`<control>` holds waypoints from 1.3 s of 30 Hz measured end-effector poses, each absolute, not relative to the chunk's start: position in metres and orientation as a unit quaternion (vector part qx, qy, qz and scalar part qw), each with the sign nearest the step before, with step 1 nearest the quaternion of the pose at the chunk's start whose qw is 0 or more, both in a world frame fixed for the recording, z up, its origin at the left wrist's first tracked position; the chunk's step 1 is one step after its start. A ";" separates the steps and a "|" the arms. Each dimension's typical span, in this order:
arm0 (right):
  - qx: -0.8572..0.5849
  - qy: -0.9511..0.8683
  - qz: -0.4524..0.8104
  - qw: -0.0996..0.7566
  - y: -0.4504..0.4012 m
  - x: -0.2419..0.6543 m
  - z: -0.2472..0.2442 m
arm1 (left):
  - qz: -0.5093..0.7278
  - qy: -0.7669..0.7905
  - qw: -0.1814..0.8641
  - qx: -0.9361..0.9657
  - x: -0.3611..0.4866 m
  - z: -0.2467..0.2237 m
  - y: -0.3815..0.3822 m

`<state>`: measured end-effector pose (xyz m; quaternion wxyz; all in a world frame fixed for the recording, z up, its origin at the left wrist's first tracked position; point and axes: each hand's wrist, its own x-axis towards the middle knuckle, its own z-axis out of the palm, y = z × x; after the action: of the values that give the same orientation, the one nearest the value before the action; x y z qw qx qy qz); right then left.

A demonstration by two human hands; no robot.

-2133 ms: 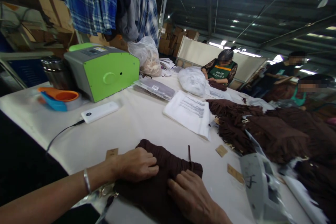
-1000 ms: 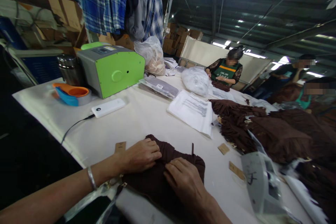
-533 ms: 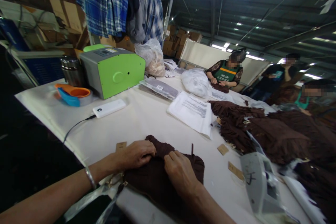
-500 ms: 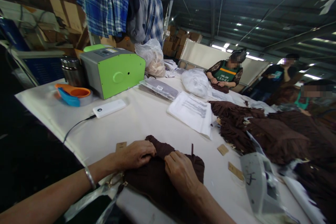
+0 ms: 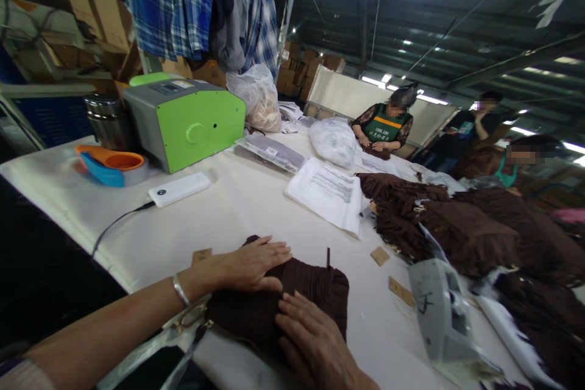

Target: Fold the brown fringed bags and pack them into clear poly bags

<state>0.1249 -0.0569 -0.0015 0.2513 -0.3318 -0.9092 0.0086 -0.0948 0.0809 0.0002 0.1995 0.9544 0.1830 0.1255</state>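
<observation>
The brown fabric bag (image 5: 256, 317) lies on the white worktop (image 5: 228, 213), close to the wearer. Both hands press flat on it — the left hand (image 5: 253, 265) across its upper part, the right hand (image 5: 315, 335) lower down — each grip open, fingers extended, clamped on nothing. A cardboard tag (image 5: 202, 255) lies just beside the left wrist; the white power bank (image 5: 179, 189) sits farther off, near the green machine (image 5: 201, 128).
</observation>
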 end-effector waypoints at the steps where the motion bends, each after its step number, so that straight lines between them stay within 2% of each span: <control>1: -0.329 -0.907 0.010 0.262 -0.060 0.131 0.001 | 0.120 0.172 0.195 0.958 -0.097 0.000 0.076; 3: -0.378 -0.878 0.012 0.294 -0.060 0.151 0.009 | 0.133 0.161 0.178 0.962 -0.105 -0.001 0.066; 6: -0.579 -0.745 0.033 0.330 -0.036 0.189 0.020 | 0.172 0.155 0.130 0.964 -0.110 -0.002 0.059; 8: -0.698 -0.652 0.083 0.283 -0.006 0.210 0.024 | 0.190 0.160 0.092 0.964 -0.106 -0.005 0.057; 10: -0.747 -0.616 0.126 0.215 0.026 0.222 0.023 | 0.193 0.182 0.057 0.963 -0.098 -0.008 0.055; 15: -0.755 -0.618 0.161 0.151 0.079 0.220 0.000 | 0.213 0.257 0.058 0.941 -0.086 -0.015 0.046; 19: -0.736 -0.629 0.200 0.149 0.083 0.216 -0.015 | 0.205 0.219 0.055 0.952 -0.089 -0.012 0.038; 25: -0.723 -0.625 0.206 0.212 0.062 0.220 -0.003 | 0.205 0.155 0.032 0.966 -0.044 0.017 0.028; 31: -0.703 -0.632 0.163 0.282 0.022 0.201 0.020 | 0.126 0.285 0.059 0.948 0.022 0.014 0.035; 39: -0.625 -0.687 0.095 0.359 -0.034 0.185 -0.001 | 0.149 0.208 0.132 0.958 0.000 0.002 0.027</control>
<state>0.1847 -0.0341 -0.0005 0.3587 -0.6250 -0.6869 0.0945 0.0005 0.0268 0.0016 0.1321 0.9575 0.2083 0.1492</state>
